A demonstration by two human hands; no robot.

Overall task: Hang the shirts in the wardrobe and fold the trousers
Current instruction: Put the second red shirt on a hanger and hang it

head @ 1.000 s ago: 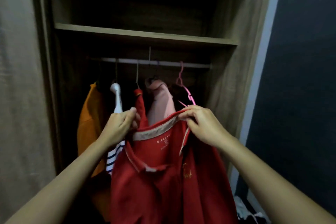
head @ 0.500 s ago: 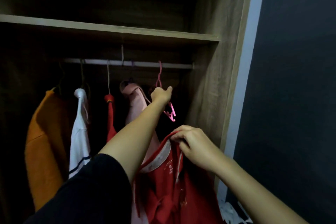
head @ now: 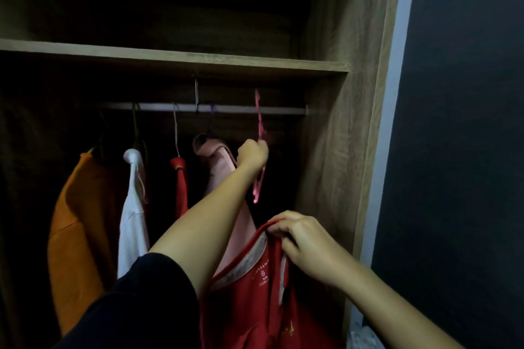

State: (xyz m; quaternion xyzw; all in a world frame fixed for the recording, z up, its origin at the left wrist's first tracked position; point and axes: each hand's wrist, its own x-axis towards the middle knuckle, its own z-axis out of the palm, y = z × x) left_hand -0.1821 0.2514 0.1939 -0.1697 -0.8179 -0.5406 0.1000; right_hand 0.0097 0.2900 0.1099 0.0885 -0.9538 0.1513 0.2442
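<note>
My left hand (head: 253, 154) reaches up into the wardrobe and grips an empty pink hanger (head: 258, 122) whose hook stands at the rail (head: 241, 108). Lower right, my right hand (head: 300, 238) pinches the collar of a red polo shirt (head: 255, 300), which hangs down in front of me. On the rail hang an orange shirt (head: 76, 229), a white shirt (head: 131, 221), a red garment (head: 181, 190) and a pink garment (head: 218, 170). No trousers are in view.
A wooden shelf (head: 170, 58) runs above the rail. The wardrobe's right side panel (head: 340, 150) stands close to the pink hanger. A dark wall (head: 459, 150) lies to the right. Some pale cloth (head: 360, 338) lies at the bottom right.
My left hand let go of the red shirt's collar, reached up and took hold of the pink hanger, which now looks lifted. My right hand keeps holding the collar.
</note>
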